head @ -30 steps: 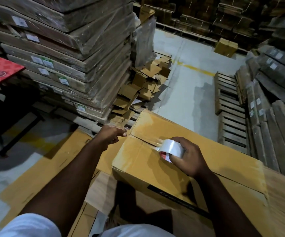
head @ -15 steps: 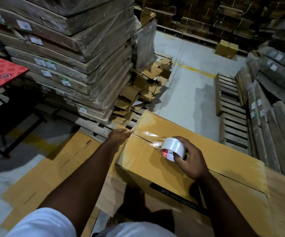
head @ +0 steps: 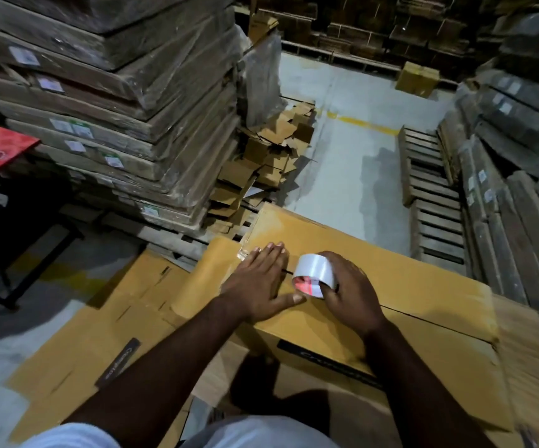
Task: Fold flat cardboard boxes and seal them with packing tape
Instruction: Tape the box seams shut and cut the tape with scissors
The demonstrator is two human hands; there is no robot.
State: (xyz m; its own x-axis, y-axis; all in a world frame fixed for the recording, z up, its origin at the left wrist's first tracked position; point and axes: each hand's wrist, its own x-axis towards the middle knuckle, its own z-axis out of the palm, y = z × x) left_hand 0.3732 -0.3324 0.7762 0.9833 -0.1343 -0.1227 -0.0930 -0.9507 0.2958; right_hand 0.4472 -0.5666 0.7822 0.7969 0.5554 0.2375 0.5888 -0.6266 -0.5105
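Since the earlier frame, the left hand has come off the box's far-left corner and now lies flat, fingers spread, on the brown folded cardboard box over its taped centre seam. Just right of it, the right hand grips the white roll of clear packing tape standing on that seam. Black side print is unreadable. Beyond, labelled wrapped cardboard stacks.

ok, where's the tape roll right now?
Head view, centre: the tape roll sits on the box top by the seam, gripped by the right hand, just right of the flat left hand.
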